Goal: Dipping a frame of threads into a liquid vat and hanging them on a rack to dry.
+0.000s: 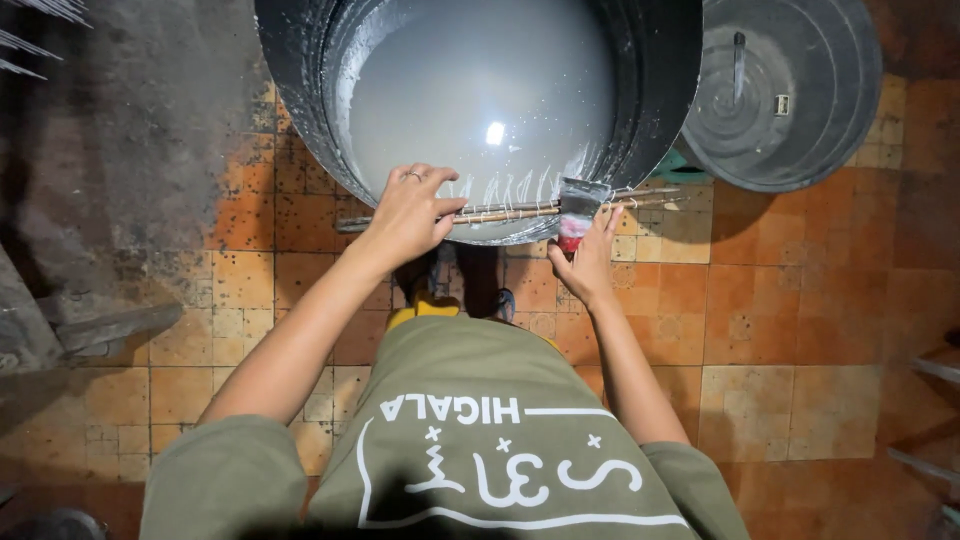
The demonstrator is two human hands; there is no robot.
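Currently, sticks (520, 210) across the drum's (300, 110) near rim are gripped by left hand (408, 215) fingers, a small bag (577, 215) by right hand (588, 262) fingers

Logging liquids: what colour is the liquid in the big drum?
Pale milky grey liquid, seen in the head view.

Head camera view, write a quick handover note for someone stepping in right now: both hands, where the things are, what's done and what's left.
Left hand: gripping the thin wooden sticks that lie across the near rim of the big dark drum.
Right hand: holding a small clear plastic packet with red contents against the sticks.
Drum holds pale grey-white liquid; white strands hang from the sticks at the rim. A round metal lid sits on the tiled floor to the right.
Done: sticks laid across the rim. Left: sticks and packet not yet released; whether the packet is fastened cannot be told.
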